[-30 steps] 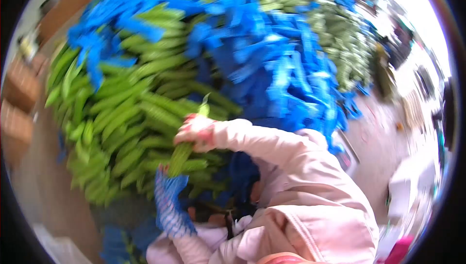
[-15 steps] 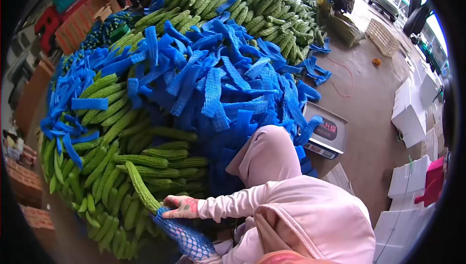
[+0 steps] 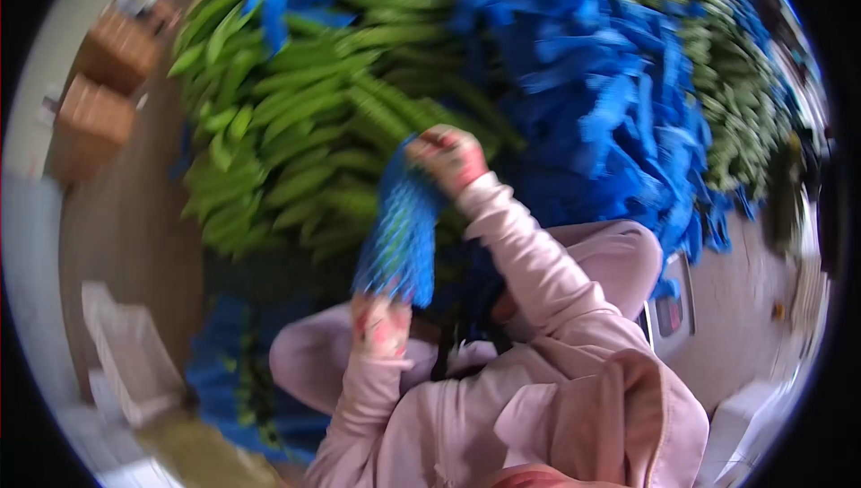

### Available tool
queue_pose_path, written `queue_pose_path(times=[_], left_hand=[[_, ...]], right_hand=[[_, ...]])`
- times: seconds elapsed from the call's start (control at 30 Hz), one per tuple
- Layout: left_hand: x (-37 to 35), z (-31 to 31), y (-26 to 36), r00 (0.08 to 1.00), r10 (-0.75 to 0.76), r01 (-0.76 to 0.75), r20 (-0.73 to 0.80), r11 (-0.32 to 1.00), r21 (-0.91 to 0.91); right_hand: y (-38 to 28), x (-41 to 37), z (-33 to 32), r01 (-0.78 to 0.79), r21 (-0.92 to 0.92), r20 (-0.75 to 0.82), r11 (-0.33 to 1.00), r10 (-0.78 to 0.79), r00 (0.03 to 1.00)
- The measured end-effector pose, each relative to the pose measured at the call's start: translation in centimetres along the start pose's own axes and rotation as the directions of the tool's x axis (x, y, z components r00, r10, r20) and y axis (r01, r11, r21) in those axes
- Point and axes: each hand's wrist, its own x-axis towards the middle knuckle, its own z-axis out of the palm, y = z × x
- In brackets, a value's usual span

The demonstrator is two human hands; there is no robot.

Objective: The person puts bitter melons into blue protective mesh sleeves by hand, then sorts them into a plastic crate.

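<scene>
**Blue net sleeve stretched between both hands over the gourd pile**

At the far left, two cardboard boxes [image 3: 90, 120] stand on the floor [image 3: 117, 228], and a white box [image 3: 134, 353] lies lower down, near the frame's edge. Next comes a broad heap of green gourds [image 3: 287, 129] lying on the floor; the picture is blurred, so single gourds are hard to make out.

In the middle, a blue net sleeve [image 3: 399, 228] hangs in front of that heap, held at both ends. The left hand [image 3: 381, 326], in a pink sleeve, is closed on its lower end. The right hand [image 3: 448, 158] is clamped on its upper end, just above the gourds. The two hands are apart, with the sleeve taut between them. Whether a gourd sits inside the sleeve cannot be told.

Right of the hands, a large mound of loose blue nets [image 3: 610, 102] covers more gourds. A scale [image 3: 668, 313] shows beside the person's knee, at the foot of the mound.
</scene>
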Motion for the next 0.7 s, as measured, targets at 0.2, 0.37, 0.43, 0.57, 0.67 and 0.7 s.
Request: queue_pose_path(times=[0.2, 0.37, 0.43, 0.57, 0.67, 0.7], left_hand=[[-0.6, -1.7, -1.0, 0.928, 0.287, -0.349, 0.237, 0.892, 0.286], [-0.2, -4.2, 0.7, 0.714, 0.360, -0.699, 0.601, 0.309, 0.645], [-0.7, -7.4, 1.2, 0.746, 0.381, -0.653, 0.546, 0.577, 0.490], [0.4, -4.9, 10.2, 0.866, 0.481, -0.464, 0.134, 0.674, 0.575], [4.4, -5.1, 10.2, 0.855, 0.516, -0.445, 0.052, 0.679, 0.584], [5.3, -4.9, 10.9, 0.754, 0.633, -0.522, 0.175, 0.415, 0.745]], right_hand=[[2.2, -0.3, 1.1, 0.003, -0.160, -0.135, 0.987, -0.025, 0.990], [-3.9, -7.4, 5.6, -0.605, 0.556, 0.479, 0.570, 0.375, 0.793], [-3.3, -7.8, 5.9, -0.677, 0.485, 0.499, 0.554, 0.460, 0.734], [-2.5, -7.1, 6.3, -0.787, 0.359, 0.670, 0.502, 0.448, 0.591], [-2.9, -7.9, 8.2, -0.825, 0.289, 0.756, 0.486, 0.412, 0.508], [-3.1, -8.0, 8.7, -0.803, 0.288, 0.771, 0.523, 0.371, 0.518]])
